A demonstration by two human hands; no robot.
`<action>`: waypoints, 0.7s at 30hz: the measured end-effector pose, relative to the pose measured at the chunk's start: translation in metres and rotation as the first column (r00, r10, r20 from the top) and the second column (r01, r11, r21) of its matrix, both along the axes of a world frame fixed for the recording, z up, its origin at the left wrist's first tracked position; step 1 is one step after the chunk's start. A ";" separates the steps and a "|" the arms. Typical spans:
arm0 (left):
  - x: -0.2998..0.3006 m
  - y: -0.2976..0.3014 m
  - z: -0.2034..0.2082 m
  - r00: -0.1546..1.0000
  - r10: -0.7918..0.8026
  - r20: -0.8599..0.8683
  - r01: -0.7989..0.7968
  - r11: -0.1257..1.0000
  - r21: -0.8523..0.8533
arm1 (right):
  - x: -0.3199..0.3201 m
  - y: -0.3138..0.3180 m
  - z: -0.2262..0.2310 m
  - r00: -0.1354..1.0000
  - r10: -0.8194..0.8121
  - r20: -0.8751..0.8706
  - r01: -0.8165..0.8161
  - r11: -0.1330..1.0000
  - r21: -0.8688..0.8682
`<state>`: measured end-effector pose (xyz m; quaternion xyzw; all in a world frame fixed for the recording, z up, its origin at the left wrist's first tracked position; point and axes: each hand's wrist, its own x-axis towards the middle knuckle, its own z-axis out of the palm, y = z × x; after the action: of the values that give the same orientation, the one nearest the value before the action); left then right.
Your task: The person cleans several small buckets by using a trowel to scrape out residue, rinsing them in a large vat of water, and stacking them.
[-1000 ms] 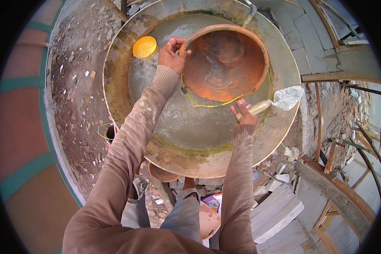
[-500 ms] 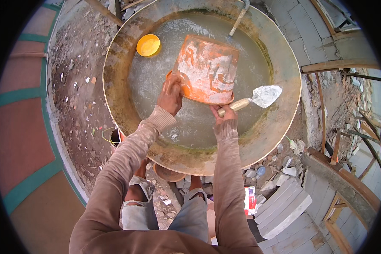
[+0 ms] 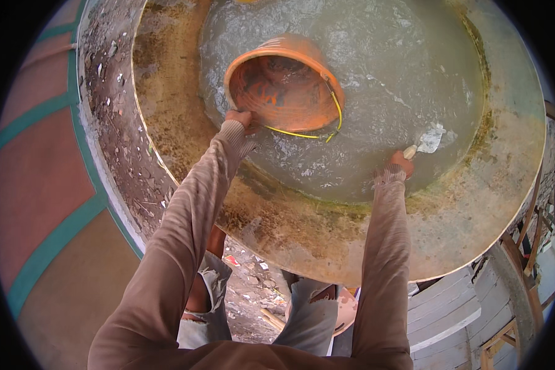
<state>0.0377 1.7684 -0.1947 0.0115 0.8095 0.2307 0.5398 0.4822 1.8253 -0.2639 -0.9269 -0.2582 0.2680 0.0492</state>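
Observation:
An orange bucket (image 3: 277,92) lies tilted in the murky water, its stained mouth facing me. A yellow handle (image 3: 338,114) hangs in a loop from its rim. My left hand (image 3: 242,120) is closed on the near left edge of that rim. Farther right, my right hand (image 3: 402,163) grips the pale wooden grip of a trowel (image 3: 430,138), whose whitish blade is at the water's surface. The fingers of the right hand are partly hidden.
A large round basin (image 3: 277,237) with a wide, stained wall holds the grey water (image 3: 382,74). At the top edge part of a yellow bowl (image 3: 248,1) shows. Grey blocks (image 3: 441,308) lie at the lower right, and rubble (image 3: 253,277) is underfoot.
The bucket has turned from bottom up to mouth toward me and come down into the water. My right hand has left it and moved right with the trowel. The view has come closer.

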 end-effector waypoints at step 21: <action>0.027 0.016 0.026 0.775 0.585 0.238 -0.631 0.703 0.328 | -0.159 -0.051 0.222 0.501 0.840 -0.207 -0.755 0.542 0.370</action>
<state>0.0647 1.7840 -0.1691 -0.1626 0.6720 0.5524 0.4656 0.3237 1.7743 -0.0416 -0.6210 -0.6743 0.3929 0.0730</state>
